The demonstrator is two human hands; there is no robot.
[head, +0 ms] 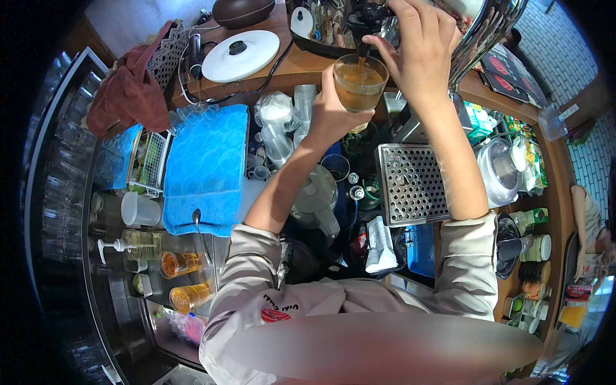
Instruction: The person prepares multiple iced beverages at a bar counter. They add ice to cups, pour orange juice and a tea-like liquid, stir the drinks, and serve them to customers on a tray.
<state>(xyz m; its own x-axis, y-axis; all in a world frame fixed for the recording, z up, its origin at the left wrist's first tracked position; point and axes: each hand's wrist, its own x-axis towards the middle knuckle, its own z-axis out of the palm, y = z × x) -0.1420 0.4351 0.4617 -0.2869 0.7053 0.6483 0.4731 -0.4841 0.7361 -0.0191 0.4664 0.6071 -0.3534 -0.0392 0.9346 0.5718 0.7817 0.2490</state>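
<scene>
My left hand (332, 108) is wrapped around a clear drinking glass (361, 89) and holds it up under the black spout (362, 41) of a shiny metal dispenser (327, 24). Brown liquid runs from the spout into the glass, which is well filled. My right hand (423, 43) is raised at the black tap handle (380, 10), fingers curled over it and thumb beside the spout. How firmly those fingers grip is partly hidden at the top edge.
A blue towel (207, 168) covers the left counter, with two amber drinks in glasses (190, 296) below it. Stacked plastic cups (276, 144) and a lidded clear jug (315, 192) stand under my left forearm. A perforated metal drip tray (411, 185) lies under my right forearm.
</scene>
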